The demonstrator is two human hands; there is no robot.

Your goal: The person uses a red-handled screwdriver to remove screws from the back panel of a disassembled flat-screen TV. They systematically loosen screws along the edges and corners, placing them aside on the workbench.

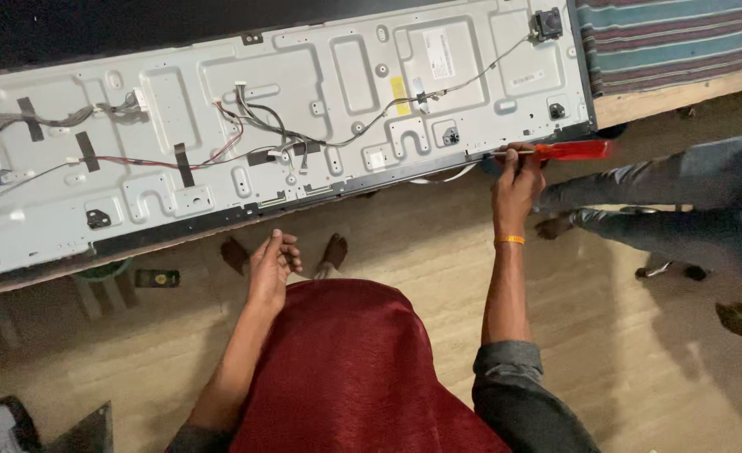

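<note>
Head view, nearest the camera: a red garment [346, 361] covers the person's lap, with both forearms reaching forward over a wooden floor [622, 352]. The left hand [272, 264] hangs free with its fingers loosely curled and holds nothing; it sits short of the panel's near edge, not touching it. The right hand [518, 180], with an orange band at the wrist, is closed around a screwdriver [555, 151] with a red handle. The tool lies almost level, handle pointing right, shaft pointing left along the near edge of the metal back panel [304, 117]. The exact contact point of the tip is too small to make out.

The panel lies flat on a counter [664, 105], with wire bundles [262, 126] routed across its middle. A striped cloth [669, 42] lies beyond at far right. A second person's legs [681, 201] stand at right, close to the tool.

Judged good practice for this step: seat the tip squarely before applying force, keep the shaft in line with the fastener or seam, and brace the panel edge with the free hand. Force should be kept moderate, since a slip would drive the tip toward the wiring or sideways.
</note>
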